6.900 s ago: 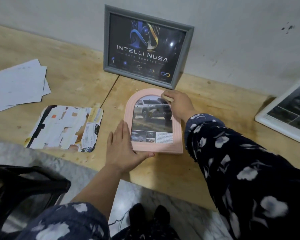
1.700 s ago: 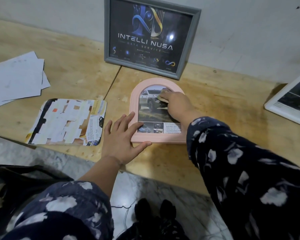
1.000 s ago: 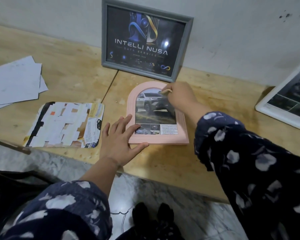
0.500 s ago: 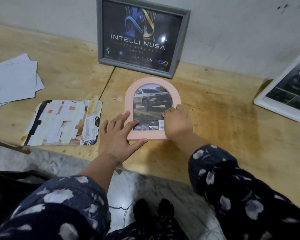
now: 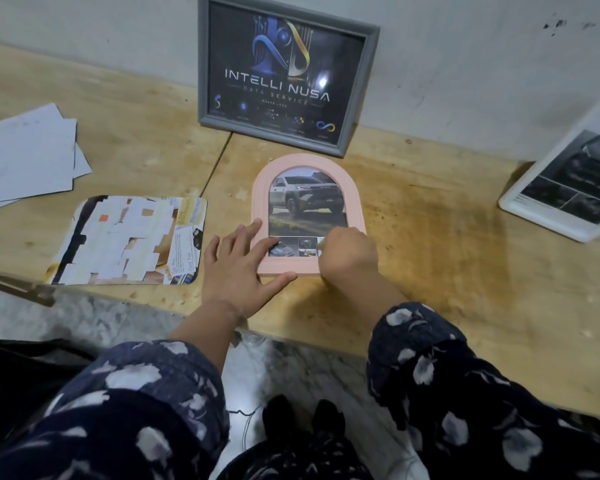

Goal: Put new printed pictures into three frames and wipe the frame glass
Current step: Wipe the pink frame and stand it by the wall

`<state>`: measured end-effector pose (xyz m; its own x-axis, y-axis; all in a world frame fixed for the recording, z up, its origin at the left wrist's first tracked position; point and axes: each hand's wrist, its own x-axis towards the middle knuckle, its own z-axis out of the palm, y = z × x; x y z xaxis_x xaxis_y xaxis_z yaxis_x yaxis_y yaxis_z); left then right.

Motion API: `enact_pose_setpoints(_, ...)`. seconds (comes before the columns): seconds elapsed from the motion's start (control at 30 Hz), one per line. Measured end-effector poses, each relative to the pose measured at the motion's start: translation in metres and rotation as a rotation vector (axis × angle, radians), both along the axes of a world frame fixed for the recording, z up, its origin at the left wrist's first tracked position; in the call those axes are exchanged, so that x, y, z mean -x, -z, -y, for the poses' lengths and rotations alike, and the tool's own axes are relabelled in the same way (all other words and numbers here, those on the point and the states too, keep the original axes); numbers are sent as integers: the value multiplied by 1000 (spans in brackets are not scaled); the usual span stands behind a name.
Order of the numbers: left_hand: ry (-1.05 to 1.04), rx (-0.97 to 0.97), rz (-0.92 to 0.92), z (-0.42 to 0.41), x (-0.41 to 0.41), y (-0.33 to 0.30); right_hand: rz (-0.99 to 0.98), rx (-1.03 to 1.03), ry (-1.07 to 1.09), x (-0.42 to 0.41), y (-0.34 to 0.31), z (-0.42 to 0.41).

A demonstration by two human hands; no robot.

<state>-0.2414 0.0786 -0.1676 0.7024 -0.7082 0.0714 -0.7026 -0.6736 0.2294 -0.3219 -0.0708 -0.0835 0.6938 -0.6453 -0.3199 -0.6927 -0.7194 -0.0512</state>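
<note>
The left hand (image 5: 238,268) lies flat with fingers spread and straight, pressing the lower left corner of the pink arched picture frame (image 5: 307,216), thumb along its bottom edge. The right hand (image 5: 349,254) is curled over the frame's lower right corner, knuckles up; a pale scrap shows at its fingertips — whether it pinches a cloth I cannot tell.

The frame lies flat on the pale wooden tabletop (image 5: 447,244), near its front edge, between both hands. Behind it a grey rectangular frame with a dark "INTELLI NUSA" print (image 5: 284,77) leans on the wall. At far right a white frame with dark photos (image 5: 568,188) stands tilted. To the left lie a torn collage-covered backing board (image 5: 129,240) and loose white paper sheets (image 5: 25,161).

The pink frame holds a print of a grey pickup truck — small thumbnails beneath it.
</note>
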Motion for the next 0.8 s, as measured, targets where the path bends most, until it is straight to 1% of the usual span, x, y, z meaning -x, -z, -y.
enact_pose_setpoints(0.07,0,-12,1,-1,1,0,51,-77,-7,-5,0,-9)
enact_pose_setpoints(0.13,2,-34,-2,-1,1,-1,116,-202,20,-11,2,-17)
enact_pose_setpoints(0.33,-15,-48,-35,-2,0,1,289,-566,231,-10,4,-10)
enact_pose_setpoints(0.43,-28,-60,-65,-1,1,1,258,-697,281,-20,0,-15)
enact_pose_setpoints(0.5,-28,-61,-85,1,2,1,207,-735,316,-29,-2,-16)
enact_pose_setpoints(0.57,-23,-62,-126,-1,1,-1,214,-767,397,-31,-5,-9)
enact_pose_setpoints(0.63,-10,-43,-162,-4,1,-6,319,-836,573,-24,-11,6)
enact_pose_setpoints(0.7,-39,35,-199,-3,1,-14,412,-867,693,-13,-15,26)
enact_pose_setpoints(0.8,-223,157,-253,13,-2,-27,599,-926,825,0,-16,54)
